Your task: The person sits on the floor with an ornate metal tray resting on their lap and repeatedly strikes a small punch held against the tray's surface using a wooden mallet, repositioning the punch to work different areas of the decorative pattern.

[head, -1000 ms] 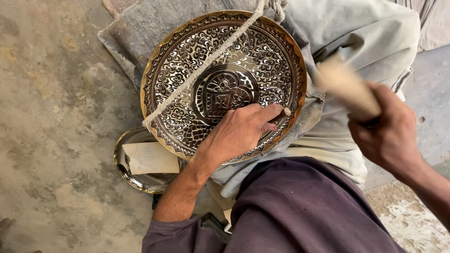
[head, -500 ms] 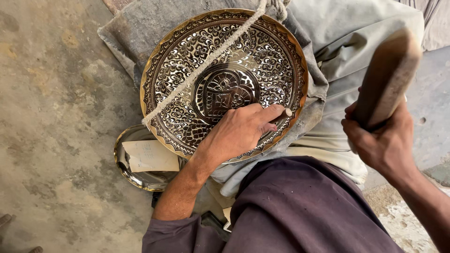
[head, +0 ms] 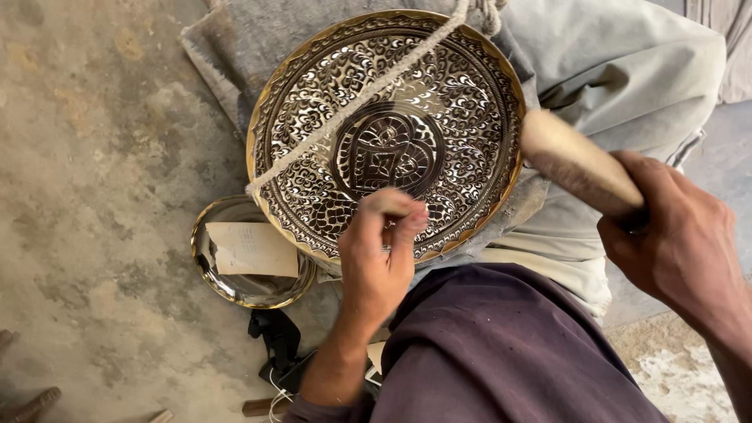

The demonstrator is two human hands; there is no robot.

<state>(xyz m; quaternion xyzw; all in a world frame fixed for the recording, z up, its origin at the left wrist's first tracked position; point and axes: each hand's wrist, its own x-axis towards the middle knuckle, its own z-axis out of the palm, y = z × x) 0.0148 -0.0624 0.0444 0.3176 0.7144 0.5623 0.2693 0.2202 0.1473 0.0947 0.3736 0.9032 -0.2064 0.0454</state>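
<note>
- The big round metal plate (head: 439,94) with curly patterns is lying on grey cloth (head: 627,70) over the person's lap. It is sitting in the same spot as before.
- A pale rope (head: 368,94) is running across the plate from the top edge down to its left rim, just like a moment ago.
- The right hand (head: 674,243) is clenching a thick wooden mallet (head: 576,160). Half a second ago the mallet was standing up high. Now it is swinging down, and its blurry head is pointing at the plate's right rim.
- The left hand (head: 380,254) is curling its fingers around a thin tool. The tool is too hidden to name. Before, this hand was lying flatter on the plate; now it is bunching up at the plate's lower rim.
- A smaller shiny dish (head: 205,258) is lying on the floor (head: 94,196), just beside the big plate's lower left edge. A piece of paper (head: 252,249) is lying in it, as before.
</note>
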